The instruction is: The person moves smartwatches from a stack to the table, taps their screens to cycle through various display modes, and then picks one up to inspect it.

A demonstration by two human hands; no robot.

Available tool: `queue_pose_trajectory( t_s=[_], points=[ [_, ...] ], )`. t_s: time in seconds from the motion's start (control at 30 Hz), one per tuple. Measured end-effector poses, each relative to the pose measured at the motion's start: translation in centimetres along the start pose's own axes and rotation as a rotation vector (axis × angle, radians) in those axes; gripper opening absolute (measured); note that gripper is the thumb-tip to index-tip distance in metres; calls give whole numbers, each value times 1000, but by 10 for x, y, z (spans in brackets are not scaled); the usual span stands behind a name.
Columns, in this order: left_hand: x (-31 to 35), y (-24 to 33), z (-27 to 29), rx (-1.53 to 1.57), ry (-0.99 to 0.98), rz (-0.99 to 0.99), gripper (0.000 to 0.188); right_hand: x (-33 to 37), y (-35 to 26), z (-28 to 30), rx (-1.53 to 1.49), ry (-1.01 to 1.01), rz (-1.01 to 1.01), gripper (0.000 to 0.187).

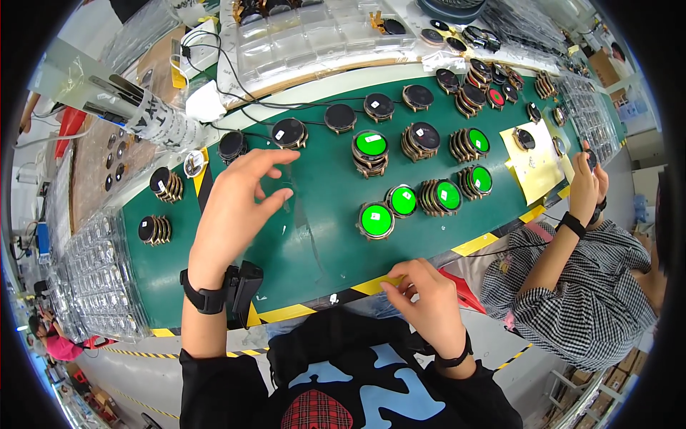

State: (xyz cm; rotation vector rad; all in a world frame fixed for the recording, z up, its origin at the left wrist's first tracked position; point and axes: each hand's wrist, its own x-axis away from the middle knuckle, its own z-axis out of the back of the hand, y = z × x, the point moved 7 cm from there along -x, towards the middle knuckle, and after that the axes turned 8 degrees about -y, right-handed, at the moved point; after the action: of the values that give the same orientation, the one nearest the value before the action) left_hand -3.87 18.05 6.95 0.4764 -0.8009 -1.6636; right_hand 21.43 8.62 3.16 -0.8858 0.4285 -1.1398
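Note:
My left hand (243, 193) reaches over the green table mat, thumb and fingers apart and nothing in them. Its fingertips are close to the lower edge of a round dark watch body (289, 134) with a small white sticker; whether they touch it I cannot tell. Above the striped table edge is my right hand (432, 300), empty, its fingers loosely bent and the thumb apart. Beyond it stand stacks of watch bodies with lit green faces, among them a single one (376, 220) and a stack (370, 145). Dark-faced ones (339, 118) form a row behind.
Stacked watch bodies (166, 184) stand at left beside clear plastic trays (93, 279). Black cables (246, 96) run along the back. A yellow sheet (532, 175) lies at right, where a co-worker's hands (586, 186) hold a dark watch body. Yellow-black tape (286, 313) lines the near edge.

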Motion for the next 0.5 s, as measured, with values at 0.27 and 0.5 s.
queue_pose_trajectory(
  t_s=[0.27, 0.5],
  points=[
    [-20, 8, 15, -471, 257, -158, 59, 2, 4, -2, -9, 11, 9, 23],
    [-57, -11, 4, -522, 77, -63, 53, 2, 1, -7, -32, -25, 13, 22]
  ],
)
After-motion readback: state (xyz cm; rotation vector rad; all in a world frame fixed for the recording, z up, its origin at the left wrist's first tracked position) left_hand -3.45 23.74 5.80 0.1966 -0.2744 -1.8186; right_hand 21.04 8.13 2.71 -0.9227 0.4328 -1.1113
